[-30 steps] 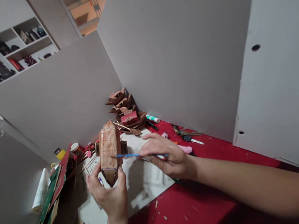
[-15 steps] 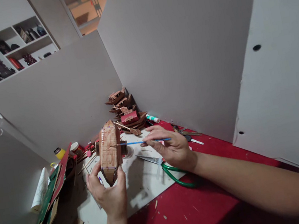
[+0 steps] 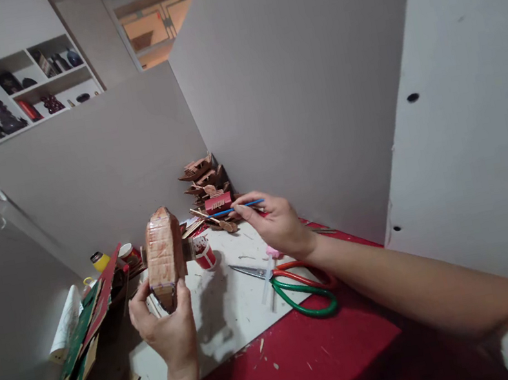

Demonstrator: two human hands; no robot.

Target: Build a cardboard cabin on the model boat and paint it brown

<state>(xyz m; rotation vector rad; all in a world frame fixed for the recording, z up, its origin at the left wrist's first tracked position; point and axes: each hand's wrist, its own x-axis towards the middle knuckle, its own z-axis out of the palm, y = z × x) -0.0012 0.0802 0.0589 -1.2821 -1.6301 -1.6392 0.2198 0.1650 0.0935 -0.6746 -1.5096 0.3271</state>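
My left hand (image 3: 165, 323) grips a small brown model boat (image 3: 163, 252) by its lower end, its glossy, ribbed underside facing me. Pinched in the fingers of my right hand (image 3: 280, 225) is a thin blue paintbrush (image 3: 249, 205), its tip pointing left, apart from the boat. Just right of the boat stands a small red and white paper cup (image 3: 204, 255) with dark red stains inside its rim. Below my right hand lie scissors (image 3: 295, 287) with one green and one orange handle, across a clear plastic piece (image 3: 267, 292).
Several finished-looking model boats (image 3: 205, 175) are stacked in the corner against the grey panels. Cardboard sheets (image 3: 83, 351) lean at the left, near a yellow bottle (image 3: 99, 261) and a second cup (image 3: 128, 254). A white board (image 3: 243, 323) covers part of the red tabletop (image 3: 304, 364).
The brush has left the boat's underside and moved up with my right hand. My left hand has shifted the boat leftward, uncovering the red and white cup.
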